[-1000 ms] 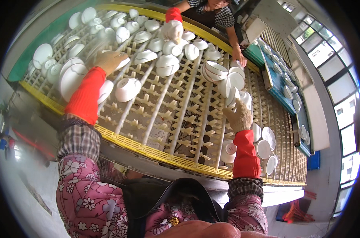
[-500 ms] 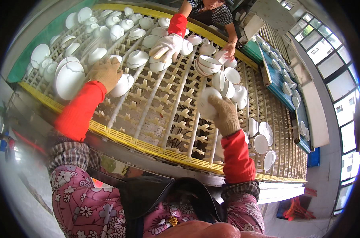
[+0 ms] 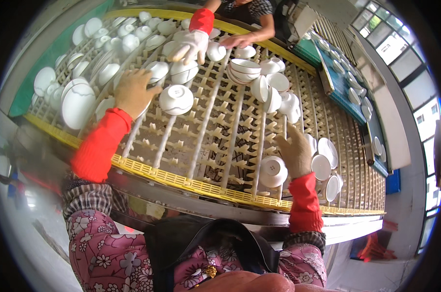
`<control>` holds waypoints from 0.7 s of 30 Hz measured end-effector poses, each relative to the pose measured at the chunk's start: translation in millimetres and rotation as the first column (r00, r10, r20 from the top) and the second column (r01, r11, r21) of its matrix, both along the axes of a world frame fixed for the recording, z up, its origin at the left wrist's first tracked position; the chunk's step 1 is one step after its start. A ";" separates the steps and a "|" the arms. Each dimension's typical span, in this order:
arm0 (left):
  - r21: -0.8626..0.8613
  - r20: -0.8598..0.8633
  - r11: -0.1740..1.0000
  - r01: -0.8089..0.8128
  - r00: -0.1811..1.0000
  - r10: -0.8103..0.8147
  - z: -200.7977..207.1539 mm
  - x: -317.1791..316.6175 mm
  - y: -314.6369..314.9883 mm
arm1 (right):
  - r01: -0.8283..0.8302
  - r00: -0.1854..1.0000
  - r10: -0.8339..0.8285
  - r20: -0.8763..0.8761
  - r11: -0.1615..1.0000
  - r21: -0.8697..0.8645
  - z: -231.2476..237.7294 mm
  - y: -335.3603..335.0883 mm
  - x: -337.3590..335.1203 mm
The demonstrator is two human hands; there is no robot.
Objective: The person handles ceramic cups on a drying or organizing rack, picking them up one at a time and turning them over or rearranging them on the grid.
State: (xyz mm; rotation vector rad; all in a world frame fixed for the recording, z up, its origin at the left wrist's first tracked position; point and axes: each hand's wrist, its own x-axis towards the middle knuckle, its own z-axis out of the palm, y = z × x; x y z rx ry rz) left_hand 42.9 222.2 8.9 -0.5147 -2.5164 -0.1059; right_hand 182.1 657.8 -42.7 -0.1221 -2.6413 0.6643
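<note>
We seem to be spacing upturned white bowls (image 3: 176, 100) mid-frame, right hand (image 3: 297, 153) spread, left hand (image 3: 133, 93) grip unclear; next calls for gentle placing.

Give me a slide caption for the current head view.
Gloved left hand and right hand over a pegged rack of white dishes, a co-worker opposite.

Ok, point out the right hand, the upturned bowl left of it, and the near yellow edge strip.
Right hand (image 3: 296, 152): head view, gloved back.
Upturned bowl (image 3: 273, 170): head view, base.
Near yellow edge strip (image 3: 196, 185): head view, middle stretch.
</note>
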 end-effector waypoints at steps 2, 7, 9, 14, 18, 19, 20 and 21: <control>0.000 0.031 0.992 0.122 0.992 -0.122 7.0 3.4 22.7 | 0.097 0.993 -0.082 -0.082 0.975 0.200 5.0 21.9 28.5; 0.110 -0.113 0.910 0.400 0.915 -0.388 -6.7 -26.0 128.9 | 0.279 0.947 -0.303 0.105 0.941 0.191 -48.6 77.7 71.2; 0.131 -0.175 0.876 0.464 0.881 -0.440 -2.3 -43.3 159.4 | 0.288 0.939 -0.294 0.179 0.956 0.057 -36.7 64.4 72.4; 0.044 -0.160 0.923 0.382 0.915 -0.370 -3.5 -76.0 211.2 | 0.188 0.971 -0.198 0.134 0.978 0.086 -41.5 66.7 70.5; -0.062 0.046 0.849 0.526 0.851 -0.524 -28.6 -29.6 248.4 | 0.211 0.939 -0.281 0.197 0.925 0.316 -41.4 75.7 69.2; 0.027 0.119 0.861 0.507 0.854 -0.507 -44.1 -22.0 250.2 | 0.232 0.918 -0.313 0.243 0.921 0.313 -36.0 71.0 63.5; 0.116 0.191 0.871 0.478 0.849 -0.492 -59.9 -16.3 249.7 | 0.252 0.893 -0.344 0.289 0.916 0.312 -33.2 66.9 61.8; 0.141 0.083 0.856 0.498 0.855 -0.512 -66.0 -10.6 251.8 | 0.239 0.914 -0.318 0.254 0.924 0.299 -35.2 70.6 61.8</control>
